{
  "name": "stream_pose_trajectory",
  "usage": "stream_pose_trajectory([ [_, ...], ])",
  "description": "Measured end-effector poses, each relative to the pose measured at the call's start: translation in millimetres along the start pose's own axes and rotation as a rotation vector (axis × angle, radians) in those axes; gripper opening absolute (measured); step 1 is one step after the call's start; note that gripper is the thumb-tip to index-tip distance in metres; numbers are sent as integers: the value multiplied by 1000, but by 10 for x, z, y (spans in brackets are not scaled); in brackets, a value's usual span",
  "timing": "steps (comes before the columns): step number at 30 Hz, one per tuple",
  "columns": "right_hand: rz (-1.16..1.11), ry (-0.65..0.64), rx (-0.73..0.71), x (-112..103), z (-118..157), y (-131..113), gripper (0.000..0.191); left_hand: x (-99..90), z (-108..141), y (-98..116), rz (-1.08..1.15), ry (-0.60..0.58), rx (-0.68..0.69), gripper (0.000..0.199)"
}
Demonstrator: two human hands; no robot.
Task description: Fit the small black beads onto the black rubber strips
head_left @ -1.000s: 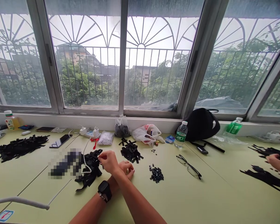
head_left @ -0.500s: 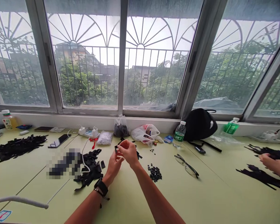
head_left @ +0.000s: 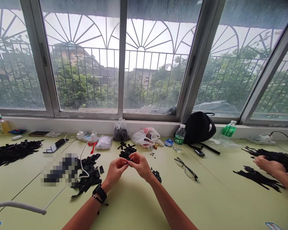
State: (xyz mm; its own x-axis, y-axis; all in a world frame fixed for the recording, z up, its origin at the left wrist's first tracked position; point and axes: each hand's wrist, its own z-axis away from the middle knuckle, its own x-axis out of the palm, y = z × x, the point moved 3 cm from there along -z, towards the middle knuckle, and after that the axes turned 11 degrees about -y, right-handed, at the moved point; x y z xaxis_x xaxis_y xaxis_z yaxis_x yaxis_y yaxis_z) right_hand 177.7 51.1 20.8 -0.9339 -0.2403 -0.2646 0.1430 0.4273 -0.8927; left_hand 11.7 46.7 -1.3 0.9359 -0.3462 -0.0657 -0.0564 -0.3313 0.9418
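My left hand (head_left: 116,171) and my right hand (head_left: 140,166) meet over the middle of the table, thumbs and forefingers pinched together. Between the fingertips is a short black strip, mostly hidden by the fingers. Just beyond the hands lies a small pile of black strips (head_left: 126,151). To the left of my left hand spreads a larger heap of black strips (head_left: 90,172), with one loose piece (head_left: 101,169) beside it. Small black parts (head_left: 156,175) sit in a cluster by my right wrist, partly covered by it.
Glasses (head_left: 186,168) and a water bottle (head_left: 179,138) stand to the right. Plastic bags (head_left: 147,137), a power strip (head_left: 86,137) and a phone (head_left: 56,146) line the back. A white cable (head_left: 83,159) crosses the left heap. At far right, another person's hand (head_left: 270,165) touches black strips.
My hands have come lower and closer together, fingertips now touching. The black strip that stuck up from the fingers is now mostly covered. The view has shifted slightly right.
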Motion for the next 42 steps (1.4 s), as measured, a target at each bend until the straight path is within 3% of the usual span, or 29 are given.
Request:
stream_pose_trajectory([
  [7, -88, -181, 34, -50, -3, 97, 35, 116, 84, 52, 114, -185, -46, 36],
  [11, -99, -271, 67, -86, -41, 138, 41, 178, 93, 56, 36, -239, -30, 28],
  [18, -57, -49, 114, -93, 46, 226, 50, 73, 38, 48, -50, -130, -9, 42],
  [22, -82, -146, 162, 51, 119, 212, 54, 82, 79, 144, -40, -133, 18, 51],
  [26, -13, -135, 88, 84, 134, 132, 53, 95, 83, 148, 25, -93, -10, 51],
  [30, 141, -210, 17, 95, 148, 76, 43, 51, 58, 41, 102, 1, -83, 73],
  [33, 195, -289, -7, 100, 182, 60, 36, 69, 62, 8, 13, -111, -118, 58],
  [36, 231, -289, -7, 43, 216, 58, 32, 105, 88, 30, -59, -263, -121, 46],
  [42, 220, -243, 77, -178, 216, 73, 35, 39, 116, 24, 132, -259, -234, 47],
])
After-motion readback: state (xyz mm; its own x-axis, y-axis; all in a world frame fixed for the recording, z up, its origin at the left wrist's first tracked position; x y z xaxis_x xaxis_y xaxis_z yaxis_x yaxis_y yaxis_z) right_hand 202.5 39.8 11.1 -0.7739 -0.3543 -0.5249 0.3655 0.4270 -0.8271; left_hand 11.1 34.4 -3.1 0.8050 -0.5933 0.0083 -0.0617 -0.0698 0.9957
